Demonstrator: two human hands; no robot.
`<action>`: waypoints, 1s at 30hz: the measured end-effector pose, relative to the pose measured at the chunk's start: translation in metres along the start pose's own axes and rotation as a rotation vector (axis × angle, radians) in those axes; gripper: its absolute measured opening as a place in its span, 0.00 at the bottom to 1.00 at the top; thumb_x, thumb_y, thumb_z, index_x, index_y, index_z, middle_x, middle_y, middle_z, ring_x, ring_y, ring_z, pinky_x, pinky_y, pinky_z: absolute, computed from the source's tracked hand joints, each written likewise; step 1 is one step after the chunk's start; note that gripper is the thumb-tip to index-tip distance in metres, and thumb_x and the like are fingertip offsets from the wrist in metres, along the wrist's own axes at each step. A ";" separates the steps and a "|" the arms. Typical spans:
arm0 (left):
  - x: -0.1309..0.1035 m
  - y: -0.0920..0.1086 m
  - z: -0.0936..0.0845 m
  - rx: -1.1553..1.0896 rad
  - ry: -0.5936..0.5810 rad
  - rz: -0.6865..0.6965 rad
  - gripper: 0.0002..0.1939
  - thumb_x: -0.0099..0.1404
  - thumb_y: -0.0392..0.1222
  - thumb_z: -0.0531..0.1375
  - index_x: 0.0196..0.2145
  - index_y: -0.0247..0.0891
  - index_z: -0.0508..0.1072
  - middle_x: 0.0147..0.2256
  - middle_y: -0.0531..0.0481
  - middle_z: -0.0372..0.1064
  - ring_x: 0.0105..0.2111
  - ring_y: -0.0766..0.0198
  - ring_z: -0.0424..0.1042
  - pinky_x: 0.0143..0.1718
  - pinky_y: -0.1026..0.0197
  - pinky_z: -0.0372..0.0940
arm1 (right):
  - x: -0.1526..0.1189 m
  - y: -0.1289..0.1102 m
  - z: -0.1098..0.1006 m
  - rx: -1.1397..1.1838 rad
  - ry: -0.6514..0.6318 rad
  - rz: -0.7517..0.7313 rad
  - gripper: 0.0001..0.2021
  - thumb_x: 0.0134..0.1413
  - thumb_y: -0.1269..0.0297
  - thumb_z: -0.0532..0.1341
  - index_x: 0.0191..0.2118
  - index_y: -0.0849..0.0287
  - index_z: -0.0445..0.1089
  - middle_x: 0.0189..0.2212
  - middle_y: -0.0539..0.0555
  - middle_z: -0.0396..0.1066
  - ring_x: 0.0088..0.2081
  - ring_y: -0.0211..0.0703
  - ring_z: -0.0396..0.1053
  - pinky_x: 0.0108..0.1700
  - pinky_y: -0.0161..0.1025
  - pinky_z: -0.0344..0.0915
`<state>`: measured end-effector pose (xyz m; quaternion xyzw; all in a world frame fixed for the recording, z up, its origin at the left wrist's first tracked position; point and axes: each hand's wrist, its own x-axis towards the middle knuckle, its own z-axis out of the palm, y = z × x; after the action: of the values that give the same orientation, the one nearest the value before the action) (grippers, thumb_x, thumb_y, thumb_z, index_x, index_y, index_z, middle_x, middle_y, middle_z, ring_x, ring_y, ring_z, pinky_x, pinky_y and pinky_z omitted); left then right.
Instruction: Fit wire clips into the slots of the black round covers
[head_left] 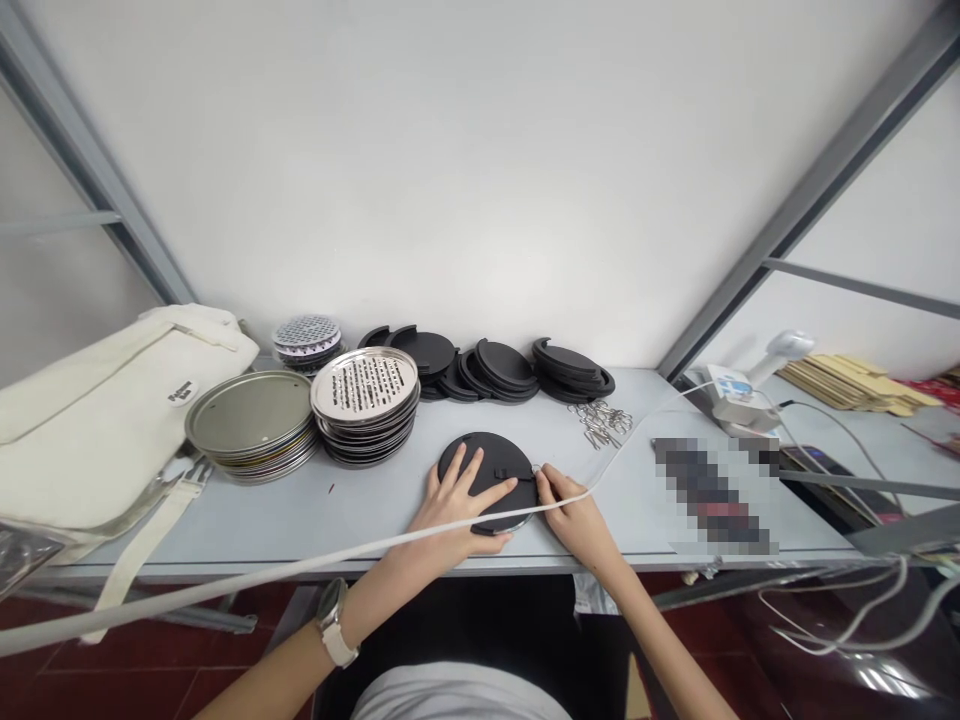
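Observation:
A round black disc (pixel 487 455) lies near the front edge of the table, with a shiny rim showing at its lower right. My left hand (pixel 457 500) rests on it with fingers spread over its face. At the disc's right edge, the fingers of my right hand (pixel 566 505) pinch a small metal hook. Behind are overlapping black discs (pixel 506 365) and a loose pile of metal hooks (pixel 604 422). To the left stand a stack of printed round plates (pixel 365 385) and a stack of plain metal lids (pixel 251 415).
A cream bag (pixel 112 420) with a hanging strap sits at the far left. A white cable (pixel 300 565) crosses in front of both hands. At right are a white device (pixel 739 395), yellowish flat pieces (pixel 855 385) and a pixelated item (pixel 712 495).

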<state>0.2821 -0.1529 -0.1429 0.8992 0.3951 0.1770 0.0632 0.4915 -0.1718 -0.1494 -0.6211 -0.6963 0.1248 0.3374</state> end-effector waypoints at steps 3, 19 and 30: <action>0.000 0.000 0.000 0.001 -0.006 0.003 0.36 0.56 0.55 0.63 0.60 0.59 0.56 0.65 0.49 0.41 0.63 0.39 0.39 0.56 0.35 0.47 | -0.001 0.003 0.002 -0.041 0.004 -0.021 0.14 0.62 0.59 0.45 0.28 0.55 0.58 0.21 0.52 0.64 0.24 0.42 0.62 0.29 0.36 0.56; -0.001 0.001 -0.002 0.015 0.003 0.028 0.36 0.56 0.56 0.63 0.60 0.59 0.56 0.65 0.48 0.42 0.63 0.40 0.40 0.56 0.37 0.49 | -0.004 0.006 0.003 -0.125 0.022 -0.037 0.11 0.58 0.63 0.47 0.25 0.55 0.57 0.18 0.49 0.61 0.20 0.38 0.57 0.26 0.34 0.52; 0.000 0.002 -0.010 -0.003 0.033 -0.065 0.32 0.61 0.52 0.58 0.61 0.59 0.52 0.65 0.46 0.42 0.63 0.39 0.39 0.55 0.32 0.48 | -0.013 0.002 0.000 -0.100 0.037 0.016 0.12 0.59 0.62 0.49 0.24 0.55 0.53 0.16 0.45 0.55 0.20 0.37 0.54 0.25 0.33 0.50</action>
<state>0.2801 -0.1540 -0.1333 0.8827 0.4249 0.1902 0.0638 0.4930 -0.1836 -0.1541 -0.6449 -0.6903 0.0812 0.3178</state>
